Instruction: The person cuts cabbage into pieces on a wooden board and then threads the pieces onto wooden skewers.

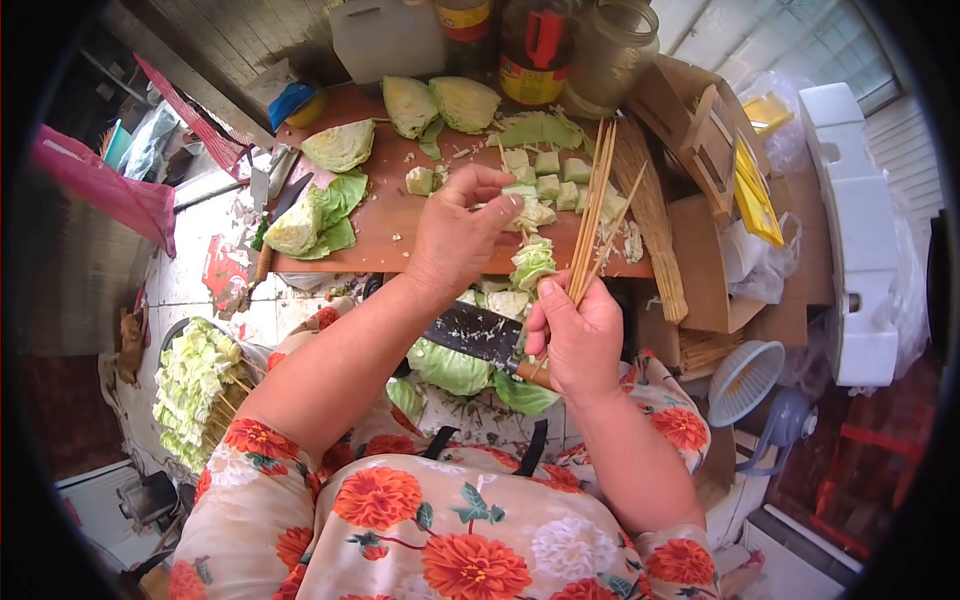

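Station check, head view.

L hand point(458, 238): raised over the near edge of the cutting board point(390, 215). Fingers narrow, thumb and fingertips pinched on a cabbage square point(524, 208). How firm the grip is, can't tell.

R hand point(578, 338): lower, just right of L. Fist closed round a bunch of skewers point(592, 215), which fan up and away over the board. Thumb lies along the shafts.

Cabbage stack point(532, 262): folded pcs threaded on one stick, sits right above my R thumb and just below the pinched square.

Knife point(478, 330): dark blade lies across my lap under both wrists, resting on loose green leaves.

Board contents: cut squares point(547, 175) in a heap at centre-right, near the skewers. Cabbage wedges point(340, 146) at left and rear. Scraps scattered btwn them.

Floor, L side: basin point(172, 335) full of finished cabbage sticks, well apart from the hands.

Rear edge: jars and bottles point(535, 50) touching the board.
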Demonstrator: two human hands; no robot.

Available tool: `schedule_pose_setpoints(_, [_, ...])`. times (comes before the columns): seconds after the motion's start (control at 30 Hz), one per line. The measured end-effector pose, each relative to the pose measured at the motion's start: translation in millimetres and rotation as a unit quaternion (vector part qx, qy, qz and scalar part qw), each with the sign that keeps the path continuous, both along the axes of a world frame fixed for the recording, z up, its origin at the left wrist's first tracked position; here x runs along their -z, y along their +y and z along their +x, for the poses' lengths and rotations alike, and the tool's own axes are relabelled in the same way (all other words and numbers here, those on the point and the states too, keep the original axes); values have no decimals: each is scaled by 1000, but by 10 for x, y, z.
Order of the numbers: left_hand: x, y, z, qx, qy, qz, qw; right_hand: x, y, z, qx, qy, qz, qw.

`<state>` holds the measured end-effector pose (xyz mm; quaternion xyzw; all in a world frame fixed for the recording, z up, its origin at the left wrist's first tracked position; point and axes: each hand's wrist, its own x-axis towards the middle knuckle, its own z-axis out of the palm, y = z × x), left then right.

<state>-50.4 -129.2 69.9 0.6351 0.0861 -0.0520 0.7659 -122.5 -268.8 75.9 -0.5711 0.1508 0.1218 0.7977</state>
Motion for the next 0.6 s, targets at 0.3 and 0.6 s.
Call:
schedule_pose_setpoints(0.3, [68,-55,-140,35,-25,52,998,95,-57,38,12,1,-6,1000])
schedule_pose_setpoints(0.6, [145,359,209,25,-8,57,998,81,-155,142,19,40,8,999])
